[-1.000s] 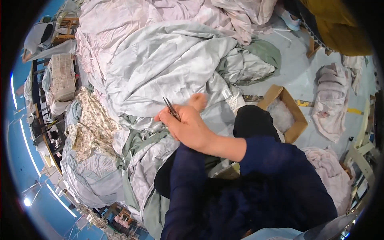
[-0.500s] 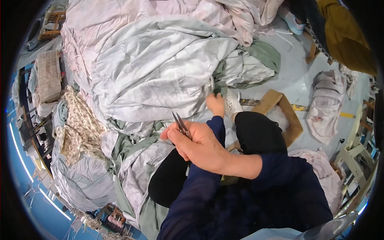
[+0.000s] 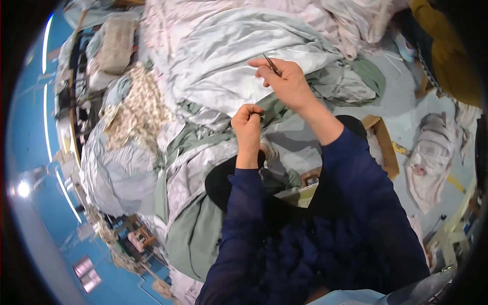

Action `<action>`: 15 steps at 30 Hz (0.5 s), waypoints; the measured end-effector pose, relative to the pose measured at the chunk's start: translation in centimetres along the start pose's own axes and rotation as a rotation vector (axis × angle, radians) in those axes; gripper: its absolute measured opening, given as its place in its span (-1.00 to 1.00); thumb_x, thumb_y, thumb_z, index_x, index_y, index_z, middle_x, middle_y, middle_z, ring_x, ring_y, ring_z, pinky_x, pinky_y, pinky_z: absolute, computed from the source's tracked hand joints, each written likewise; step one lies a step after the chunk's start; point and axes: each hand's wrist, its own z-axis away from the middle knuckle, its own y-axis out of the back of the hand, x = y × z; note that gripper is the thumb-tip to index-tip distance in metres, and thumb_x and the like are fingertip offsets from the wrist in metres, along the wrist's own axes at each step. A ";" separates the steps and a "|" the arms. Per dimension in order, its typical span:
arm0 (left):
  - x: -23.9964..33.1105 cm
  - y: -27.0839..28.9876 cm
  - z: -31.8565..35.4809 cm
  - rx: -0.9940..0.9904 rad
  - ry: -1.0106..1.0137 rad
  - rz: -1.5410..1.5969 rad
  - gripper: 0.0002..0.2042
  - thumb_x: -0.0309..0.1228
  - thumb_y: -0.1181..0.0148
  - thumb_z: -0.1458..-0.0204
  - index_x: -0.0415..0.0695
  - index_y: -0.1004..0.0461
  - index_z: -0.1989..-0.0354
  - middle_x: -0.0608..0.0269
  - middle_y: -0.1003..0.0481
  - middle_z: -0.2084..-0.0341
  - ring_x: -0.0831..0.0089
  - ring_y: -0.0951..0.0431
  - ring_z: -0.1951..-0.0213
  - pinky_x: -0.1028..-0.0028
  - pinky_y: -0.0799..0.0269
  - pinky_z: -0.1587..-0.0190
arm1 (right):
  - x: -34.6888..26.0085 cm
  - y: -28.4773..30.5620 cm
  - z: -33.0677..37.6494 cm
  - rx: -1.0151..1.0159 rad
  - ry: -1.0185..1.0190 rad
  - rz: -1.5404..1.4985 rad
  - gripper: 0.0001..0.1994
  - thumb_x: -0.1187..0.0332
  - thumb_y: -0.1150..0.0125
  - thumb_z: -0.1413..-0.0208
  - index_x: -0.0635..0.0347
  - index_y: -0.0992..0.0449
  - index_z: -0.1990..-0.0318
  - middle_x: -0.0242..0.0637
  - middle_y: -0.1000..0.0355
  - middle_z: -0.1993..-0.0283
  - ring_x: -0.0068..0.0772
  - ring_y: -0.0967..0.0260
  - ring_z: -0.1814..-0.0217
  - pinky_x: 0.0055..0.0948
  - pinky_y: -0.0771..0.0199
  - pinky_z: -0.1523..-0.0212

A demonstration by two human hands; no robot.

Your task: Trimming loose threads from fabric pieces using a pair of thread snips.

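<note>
Dark metal snips (image 3: 272, 64) held in right hand (image 3: 292, 84), fingers closed on them, over pale cloth (image 3: 218, 61). Left hand (image 3: 247, 124): fingers curled closed at green cloth (image 3: 275, 111); cannot tell whether they grip it. Cardboard box (image 3: 391, 157) farther right.

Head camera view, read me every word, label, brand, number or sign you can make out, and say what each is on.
No readable text.
Cardboard box, pale cloth, snips in the right hand: no writing I can make out.
Pinkish panel, lower left: too small and blurred to tell.
</note>
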 end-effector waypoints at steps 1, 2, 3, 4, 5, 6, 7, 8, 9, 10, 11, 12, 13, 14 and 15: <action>3.0 0.9 1.0 -0.051 -0.003 -0.040 -0.83 -0.71 0.08 0.09 -0.27 -0.47 0.46 0.42 -0.43 0.55 0.70 -0.31 0.50 0.68 -0.16 0.43 | 0.1 -0.1 0.4 -0.160 -0.016 -0.040 -0.75 0.33 -0.13 -0.20 0.26 -0.56 0.05 -0.48 -0.47 0.35 -0.75 -0.28 0.36 -0.62 -0.36 0.29; 5.5 1.7 2.2 -0.102 -0.004 -0.079 -0.83 -0.72 0.08 0.08 -0.27 -0.47 0.46 0.36 -0.46 0.51 0.65 -0.38 0.46 0.68 -0.25 0.36 | 0.3 -0.4 1.2 -0.320 -0.034 -0.076 -0.73 0.36 -0.17 -0.17 0.27 -0.55 0.03 -0.47 -0.50 0.29 -0.74 -0.30 0.31 -0.60 -0.39 0.23; 7.3 2.8 3.4 -0.064 -0.027 -0.081 -0.83 -0.72 0.08 0.08 -0.27 -0.47 0.46 0.36 -0.46 0.51 0.65 -0.38 0.46 0.68 -0.25 0.36 | 0.2 -1.7 2.6 -0.425 -0.067 -0.118 -0.71 0.38 -0.22 -0.12 0.27 -0.54 0.02 -0.46 -0.50 0.28 -0.72 -0.31 0.29 -0.59 -0.38 0.21; 8.6 3.7 4.2 -0.102 -0.121 -0.069 -0.83 -0.72 0.07 0.07 -0.28 -0.47 0.41 0.39 -0.46 0.51 0.69 -0.37 0.46 0.69 -0.24 0.39 | 0.5 -2.7 4.2 -0.527 -0.104 -0.151 -0.68 0.41 -0.27 -0.07 0.28 -0.54 0.00 -0.46 -0.50 0.27 -0.71 -0.32 0.26 -0.58 -0.38 0.20; 9.8 4.5 5.2 -0.142 -0.215 -0.058 -0.83 -0.72 0.07 0.06 -0.28 -0.46 0.36 0.41 -0.45 0.50 0.72 -0.35 0.47 0.69 -0.23 0.42 | 0.7 -3.2 5.5 -0.625 -0.068 -0.097 -0.64 0.44 -0.36 0.02 0.29 -0.53 0.02 -0.48 -0.48 0.27 -0.70 -0.33 0.22 -0.58 -0.37 0.19; 11.2 5.3 6.4 -0.105 -0.237 -0.058 -0.83 -0.72 0.07 0.06 -0.28 -0.46 0.36 0.41 -0.45 0.50 0.72 -0.35 0.47 0.69 -0.23 0.42 | 0.2 -3.5 6.8 -0.690 0.034 0.092 -0.68 0.43 -0.40 0.06 0.31 -0.53 0.12 -0.53 -0.44 0.36 -0.71 -0.31 0.26 -0.58 -0.34 0.25; 12.2 5.9 7.7 -0.090 -0.245 0.008 -0.80 -0.72 0.05 0.07 -0.27 -0.45 0.30 0.38 -0.47 0.45 0.72 -0.39 0.45 0.69 -0.27 0.39 | 0.5 -3.8 8.3 -0.675 0.063 0.136 -0.73 0.42 -0.40 0.05 0.28 -0.52 0.18 -0.56 -0.40 0.42 -0.74 -0.28 0.35 -0.60 -0.29 0.35; 12.8 6.5 8.9 -0.079 -0.254 0.075 -0.77 -0.73 0.03 0.08 -0.26 -0.43 0.23 0.35 -0.49 0.40 0.72 -0.42 0.42 0.69 -0.30 0.36 | 0.8 -4.1 9.8 -0.657 0.091 0.180 -0.77 0.42 -0.39 0.03 0.25 -0.51 0.23 -0.59 -0.36 0.49 -0.77 -0.25 0.44 -0.62 -0.24 0.45; 12.4 7.6 10.2 -0.040 -0.238 -0.033 -0.69 -0.70 -0.04 0.12 -0.25 -0.39 0.13 0.23 -0.49 0.32 0.56 -0.49 0.35 0.58 -0.36 0.30 | 0.3 -4.8 11.4 -0.699 0.101 0.183 -0.77 0.42 -0.39 0.03 0.25 -0.51 0.23 -0.59 -0.36 0.49 -0.77 -0.25 0.44 -0.62 -0.24 0.45; 11.6 8.2 11.3 -0.006 -0.244 -0.013 -0.69 -0.70 -0.04 0.12 -0.25 -0.39 0.13 0.23 -0.49 0.32 0.56 -0.49 0.35 0.58 -0.36 0.30 | -0.6 -5.3 13.2 -0.505 0.005 0.011 -0.81 0.41 -0.38 0.01 0.20 -0.50 0.28 -0.62 -0.33 0.53 -0.79 -0.18 0.52 -0.64 -0.13 0.53; 10.6 8.2 12.4 0.148 -0.394 -0.234 -0.68 -0.69 -0.07 0.13 -0.26 -0.38 0.13 0.18 -0.48 0.31 0.45 -0.50 0.31 0.51 -0.38 0.26 | -1.2 -5.5 14.4 -0.302 -0.091 -0.153 -0.84 0.40 -0.37 -0.01 0.15 -0.49 0.32 -0.64 -0.29 0.57 -0.82 -0.11 0.61 -0.67 -0.03 0.62; 9.5 7.6 13.4 0.290 -0.538 -0.464 -0.67 -0.67 -0.10 0.15 -0.27 -0.38 0.12 0.12 -0.46 0.31 0.34 -0.50 0.27 0.45 -0.39 0.23 | -1.8 -5.1 14.9 -0.268 -0.124 -0.211 -0.87 0.40 -0.35 -0.05 0.06 -0.47 0.31 -0.67 -0.27 0.57 -0.86 -0.03 0.68 -0.71 0.10 0.69; 7.3 7.0 14.6 0.389 -0.435 -0.353 -0.63 -0.65 -0.14 0.18 -0.28 -0.37 0.10 0.05 -0.41 0.27 0.16 -0.48 0.20 0.34 -0.40 0.17 | -3.1 -5.2 15.6 -0.236 -0.115 -0.233 -0.87 0.41 -0.34 -0.06 0.04 -0.47 0.30 -0.67 -0.28 0.56 -0.87 -0.05 0.67 -0.73 0.10 0.69; 4.4 6.6 15.6 0.461 -0.391 -0.363 -0.63 -0.62 -0.18 0.17 -0.27 -0.37 0.09 0.05 -0.40 0.25 0.16 -0.47 0.18 0.33 -0.40 0.13 | -5.0 -5.4 16.2 -0.207 -0.103 -0.255 -0.87 0.41 -0.33 -0.07 0.03 -0.46 0.30 -0.68 -0.29 0.55 -0.88 -0.06 0.67 -0.74 0.09 0.69; 3.5 5.2 17.1 0.495 -0.399 -0.389 -0.60 -0.60 -0.20 0.16 -0.27 -0.37 0.06 0.03 -0.40 0.21 0.15 -0.46 0.15 0.32 -0.39 0.09 | -6.8 -5.3 16.8 -0.206 -0.071 -0.231 -0.88 0.42 -0.32 -0.08 0.03 -0.47 0.29 -0.68 -0.30 0.55 -0.89 -0.06 0.66 -0.75 0.10 0.69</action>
